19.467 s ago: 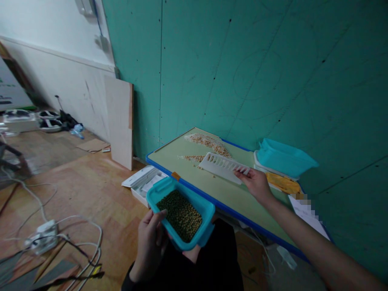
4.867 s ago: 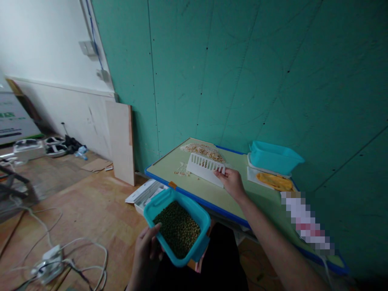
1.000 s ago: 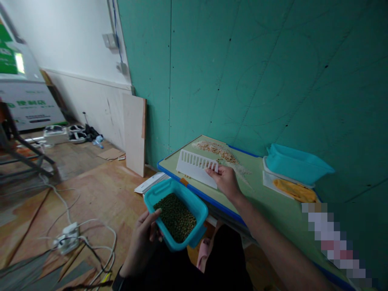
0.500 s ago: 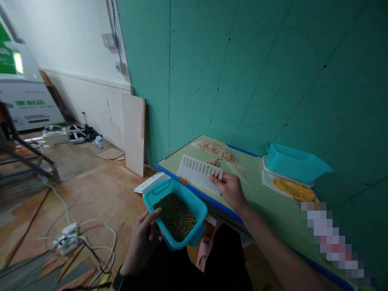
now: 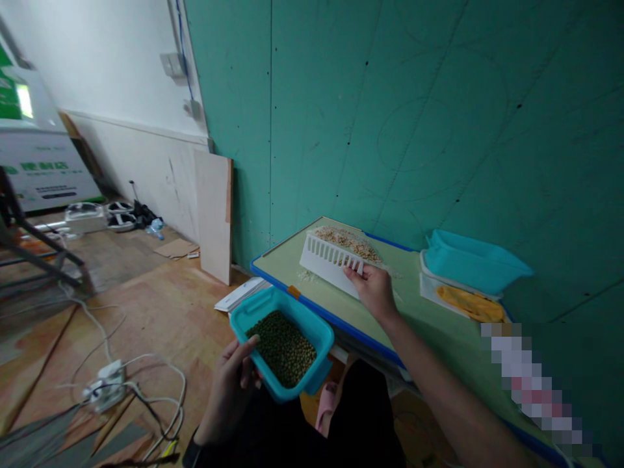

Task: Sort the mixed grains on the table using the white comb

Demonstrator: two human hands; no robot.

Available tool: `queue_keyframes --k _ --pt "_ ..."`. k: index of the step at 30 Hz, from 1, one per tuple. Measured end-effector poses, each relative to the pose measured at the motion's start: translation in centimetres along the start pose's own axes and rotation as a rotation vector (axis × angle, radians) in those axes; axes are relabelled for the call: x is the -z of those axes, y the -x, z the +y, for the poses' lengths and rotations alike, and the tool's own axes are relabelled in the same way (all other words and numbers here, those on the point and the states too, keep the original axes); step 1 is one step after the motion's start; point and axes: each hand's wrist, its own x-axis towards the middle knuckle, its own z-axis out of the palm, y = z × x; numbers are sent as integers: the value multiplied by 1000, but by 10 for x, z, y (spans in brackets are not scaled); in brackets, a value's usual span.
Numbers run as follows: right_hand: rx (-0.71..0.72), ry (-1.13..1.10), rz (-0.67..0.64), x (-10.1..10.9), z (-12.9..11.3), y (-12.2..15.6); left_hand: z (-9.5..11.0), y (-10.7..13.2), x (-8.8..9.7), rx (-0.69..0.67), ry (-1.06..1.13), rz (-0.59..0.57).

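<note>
Blue table edge (image 5: pixel 361 337) roughly parallels white plate (image 5: pixel 327 268), slotted side (image 5: pixel 325 244) facing wall (image 5: pixel 390 130).

And here's my right forearm (image 5: pixel 439 383), bare, stretching up from the lower right, wrist nearly straight, right hand (image 5: pixel 374 289) out front with thumb and fingers pinched together! Over to my left hand (image 5: pixel 233 374): closer to my body, thumb laid forward, fingers curled, dark cuff (image 5: pixel 193 448) at the wrist, dark-clad legs (image 5: pixel 368 413) below.

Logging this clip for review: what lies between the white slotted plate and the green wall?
Head view: a pile of pale grains on the tabletop lies between the white slotted plate and the green wall.
</note>
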Motion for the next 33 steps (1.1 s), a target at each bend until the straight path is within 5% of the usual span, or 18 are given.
queue_keyframes --k 33 --pt "-44 -195 -159 -18 -18 14 1 1 -1 33 63 -17"
